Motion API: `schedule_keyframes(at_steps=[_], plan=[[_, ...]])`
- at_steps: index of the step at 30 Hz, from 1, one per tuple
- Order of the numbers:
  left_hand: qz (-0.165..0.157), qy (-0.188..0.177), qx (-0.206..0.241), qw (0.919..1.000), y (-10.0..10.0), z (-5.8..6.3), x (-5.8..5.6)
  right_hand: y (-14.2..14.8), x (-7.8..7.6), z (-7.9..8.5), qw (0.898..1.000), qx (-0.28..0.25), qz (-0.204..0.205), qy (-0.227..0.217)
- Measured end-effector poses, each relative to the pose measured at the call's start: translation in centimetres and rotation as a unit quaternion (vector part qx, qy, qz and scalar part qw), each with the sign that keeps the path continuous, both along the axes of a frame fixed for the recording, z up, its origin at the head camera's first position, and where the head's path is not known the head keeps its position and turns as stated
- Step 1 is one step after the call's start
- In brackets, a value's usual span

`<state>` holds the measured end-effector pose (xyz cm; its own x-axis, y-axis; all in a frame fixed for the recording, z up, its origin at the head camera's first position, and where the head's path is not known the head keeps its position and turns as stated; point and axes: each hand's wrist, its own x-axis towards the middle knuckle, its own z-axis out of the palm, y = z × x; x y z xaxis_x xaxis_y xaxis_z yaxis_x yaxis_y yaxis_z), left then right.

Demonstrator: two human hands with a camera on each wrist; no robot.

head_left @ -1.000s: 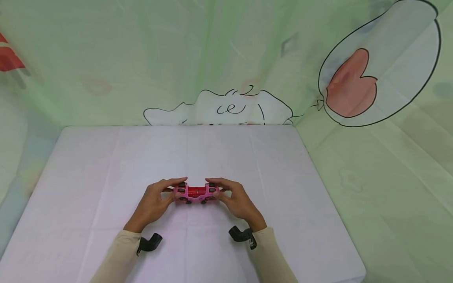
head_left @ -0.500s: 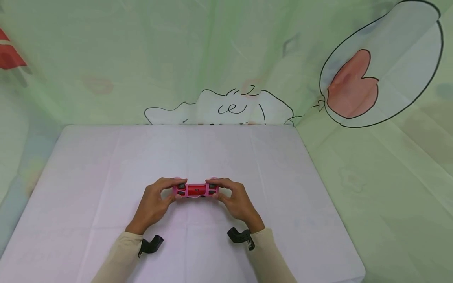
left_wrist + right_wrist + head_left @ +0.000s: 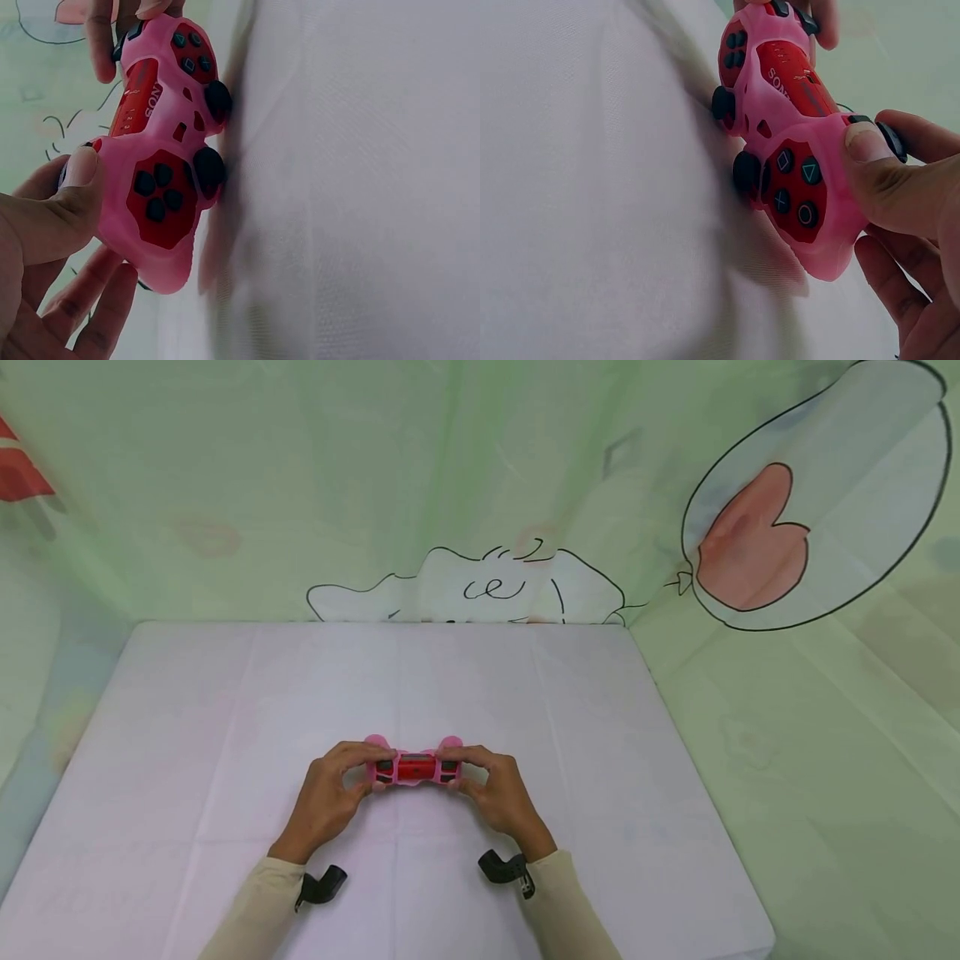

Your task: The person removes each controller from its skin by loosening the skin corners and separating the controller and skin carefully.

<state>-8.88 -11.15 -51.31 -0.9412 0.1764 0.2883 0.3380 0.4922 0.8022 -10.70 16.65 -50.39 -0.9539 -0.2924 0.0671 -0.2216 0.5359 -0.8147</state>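
Far upper left of the head view: red print [image 3: 21, 475] on a pale green backdrop [image 3: 262, 468], cut off by the frame edge. Lower left: beige sleeve [image 3: 251, 914], black wrist device [image 3: 324, 885] just beside its cuff. Above that, left of centre, left hand [image 3: 324, 800] grasping the left end of a pink-and-red game controller [image 3: 416, 767]; in the left wrist view the thumb presses the covered body by the shoulder, one finger goes behind, two more reach out below the handle. Controller sits just below the middle of the head frame, between both hands, over a white-covered table [image 3: 420, 685]; top edge faces the head camera, rounded handles point toward the upper part of the frame. Pink cover, red body, SONY lettering, direction buttons [image 3: 159, 191] on the left half, symbol buttons [image 3: 796, 187] on the right half. Black thumbsticks [image 3: 746, 172] sit on the side near the cloth; cannot tell if they touch it. Behind, upper middle, a white outlined cartoon figure [image 3: 517, 585] on the backdrop. Right of centre, right hand [image 3: 508, 795] grasping the controller's other end, thumb on the pink cover by the shoulder, index finger at the black trigger. Below it, second black device [image 3: 504, 868] and second beige sleeve [image 3: 567, 906], lower right of centre. Upper right: balloon print [image 3: 855, 468] with a red heart [image 3: 753, 543].
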Motion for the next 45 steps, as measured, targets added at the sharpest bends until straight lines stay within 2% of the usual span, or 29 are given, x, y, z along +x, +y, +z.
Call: schedule_keyframes(at_steps=[6,13,19,26,32,39,45], plan=[[-0.007,0.01,0.001,0.9999,-0.1,-0.1,0.1,0.1,-0.1,-0.1,1.0,-0.002,0.017,0.014],[-0.029,0.016,-0.012,0.9994,-0.3,-0.1,0.0,0.2,-0.2,0.1,0.999,0.005,0.036,0.026],[-0.05,0.005,-0.068,0.9964,-0.1,0.1,-0.3,0.2,-0.3,0.5,0.998,0.001,0.059,0.021],[-0.053,0.036,-0.131,0.9894,0.3,0.8,-0.4,0.0,-0.4,0.9,0.997,0.016,0.077,0.02],[-0.059,0.04,-0.156,0.9851,0.5,0.9,-0.5,0.0,-0.7,1.1,0.995,0.041,0.089,0.023],[-0.062,0.054,-0.163,0.9832,0.8,0.4,-0.6,-0.6,-1.4,1.8,0.988,0.073,0.131,0.026],[-0.05,0.069,-0.178,0.9804,1.0,-0.1,-0.8,-1.0,-2.5,2.4,0.977,0.104,0.183,0.037]])
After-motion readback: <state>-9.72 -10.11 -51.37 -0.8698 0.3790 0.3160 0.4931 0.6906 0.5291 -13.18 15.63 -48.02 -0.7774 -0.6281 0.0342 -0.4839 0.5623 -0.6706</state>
